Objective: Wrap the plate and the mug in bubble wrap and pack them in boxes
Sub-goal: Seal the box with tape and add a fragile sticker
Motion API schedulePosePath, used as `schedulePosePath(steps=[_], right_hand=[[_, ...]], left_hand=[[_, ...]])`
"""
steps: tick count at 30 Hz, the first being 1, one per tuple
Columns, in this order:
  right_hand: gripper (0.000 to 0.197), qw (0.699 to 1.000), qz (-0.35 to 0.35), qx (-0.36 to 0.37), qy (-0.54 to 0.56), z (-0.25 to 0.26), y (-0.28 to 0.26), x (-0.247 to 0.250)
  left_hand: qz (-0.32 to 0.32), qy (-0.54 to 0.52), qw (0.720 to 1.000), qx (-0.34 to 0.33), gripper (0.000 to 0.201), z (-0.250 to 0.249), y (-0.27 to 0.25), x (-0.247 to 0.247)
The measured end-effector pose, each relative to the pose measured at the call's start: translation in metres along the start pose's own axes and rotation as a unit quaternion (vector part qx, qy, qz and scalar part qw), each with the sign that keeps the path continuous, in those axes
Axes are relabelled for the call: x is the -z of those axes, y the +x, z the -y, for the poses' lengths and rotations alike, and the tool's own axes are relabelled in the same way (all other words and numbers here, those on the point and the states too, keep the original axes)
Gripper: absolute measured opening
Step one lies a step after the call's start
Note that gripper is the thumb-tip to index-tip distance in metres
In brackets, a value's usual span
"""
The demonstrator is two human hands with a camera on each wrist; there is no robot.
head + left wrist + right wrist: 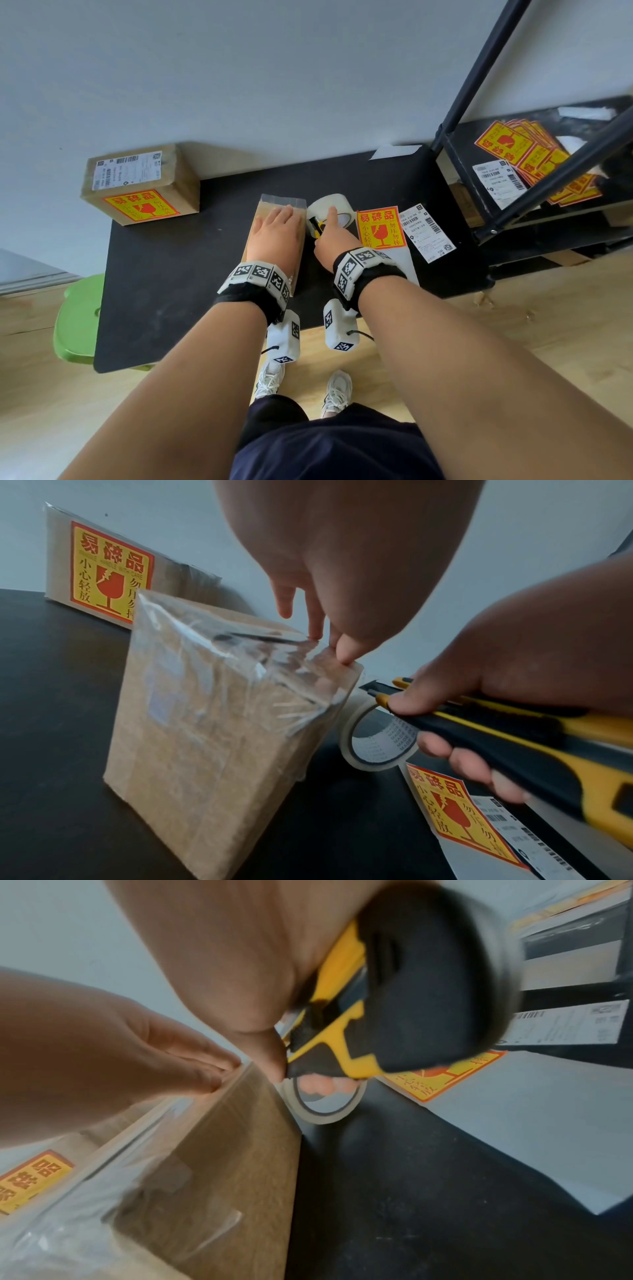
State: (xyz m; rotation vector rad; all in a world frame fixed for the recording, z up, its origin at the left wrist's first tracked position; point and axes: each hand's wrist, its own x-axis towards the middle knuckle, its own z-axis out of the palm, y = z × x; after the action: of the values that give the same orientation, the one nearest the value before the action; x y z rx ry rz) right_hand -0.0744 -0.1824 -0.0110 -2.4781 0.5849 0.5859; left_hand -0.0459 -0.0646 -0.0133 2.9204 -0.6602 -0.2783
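A small cardboard box [263, 210] stands in the middle of the black table [164, 274], with clear tape wrinkled over its end [205, 737]. My left hand [275, 233] lies flat on its top, and the straight fingertips [342, 647] press the tape at the far edge. My right hand [334, 236] grips a yellow and black utility knife [496, 739], whose tip is close to the box's far right corner. Just behind the knife lies a roll of clear tape [334, 204]. No plate or mug shows in any view.
A sealed box [140, 183] with a fragile sticker sits at the table's far left. A loose fragile sticker [380, 228] and a shipping label [428, 233] lie right of the tape roll. A black shelf [507, 219] with stacked stickers [527, 154] stands at right, and a green stool [78, 318] at left.
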Motion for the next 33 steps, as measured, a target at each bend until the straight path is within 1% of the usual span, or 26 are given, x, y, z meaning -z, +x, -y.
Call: schedulePosePath(steps=[5, 6, 9, 10, 13, 14, 15, 17, 20, 22, 24, 28, 33], right_hand=[[0.082, 0.999, 0.038, -0.014, -0.029, 0.005, 0.003, 0.004], [0.082, 0.999, 0.038, -0.008, -0.033, 0.003, 0.001, 0.006], [0.076, 0.999, 0.026, 0.043, -0.021, -0.005, -0.009, 0.006], [0.077, 0.998, 0.029, 0.045, -0.021, -0.006, -0.011, 0.006], [0.083, 0.997, 0.058, 0.0, -0.047, 0.001, -0.006, 0.011], [0.079, 0.998, 0.056, 0.001, -0.038, 0.001, -0.005, 0.015], [0.072, 0.999, 0.043, 0.007, -0.024, 0.001, -0.005, 0.021], [0.05, 1.0, -0.012, 0.019, 0.011, -0.007, -0.007, 0.029], [0.025, 0.99, -0.08, -0.012, 0.116, -0.023, -0.004, 0.03], [0.017, 0.979, -0.123, -0.037, 0.156, -0.036, 0.001, 0.028], [0.017, 0.975, -0.136, -0.073, 0.159, -0.051, 0.005, 0.028], [0.03, 0.979, -0.082, -0.143, 0.124, -0.071, 0.016, 0.022], [0.029, 0.984, -0.049, -0.167, 0.037, -0.079, 0.023, 0.013]], left_hand=[[-0.005, -0.007, 1.0, 0.008, 0.044, 0.001, 0.0, 0.002], [-0.005, -0.007, 1.0, 0.008, 0.044, 0.001, 0.0, 0.003], [-0.003, -0.01, 1.0, 0.01, 0.043, 0.0, -0.001, 0.007], [-0.001, -0.013, 1.0, 0.01, 0.044, 0.0, -0.002, 0.008], [-0.006, -0.02, 1.0, 0.01, 0.045, 0.002, -0.002, 0.009], [-0.01, -0.023, 1.0, 0.01, 0.044, 0.002, -0.003, 0.008], [-0.019, -0.027, 0.999, 0.01, 0.042, 0.001, -0.002, 0.006], [-0.042, -0.046, 0.998, 0.026, 0.038, -0.001, 0.0, 0.003], [-0.072, -0.076, 0.993, 0.06, 0.032, -0.008, 0.005, -0.001], [-0.083, -0.078, 0.992, 0.063, 0.028, -0.012, 0.006, -0.001], [-0.096, -0.064, 0.992, 0.06, 0.028, -0.014, 0.006, -0.001], [-0.113, -0.035, 0.991, 0.062, 0.031, -0.016, 0.006, -0.001], [-0.124, -0.054, 0.988, 0.072, 0.026, -0.017, 0.007, 0.0]])
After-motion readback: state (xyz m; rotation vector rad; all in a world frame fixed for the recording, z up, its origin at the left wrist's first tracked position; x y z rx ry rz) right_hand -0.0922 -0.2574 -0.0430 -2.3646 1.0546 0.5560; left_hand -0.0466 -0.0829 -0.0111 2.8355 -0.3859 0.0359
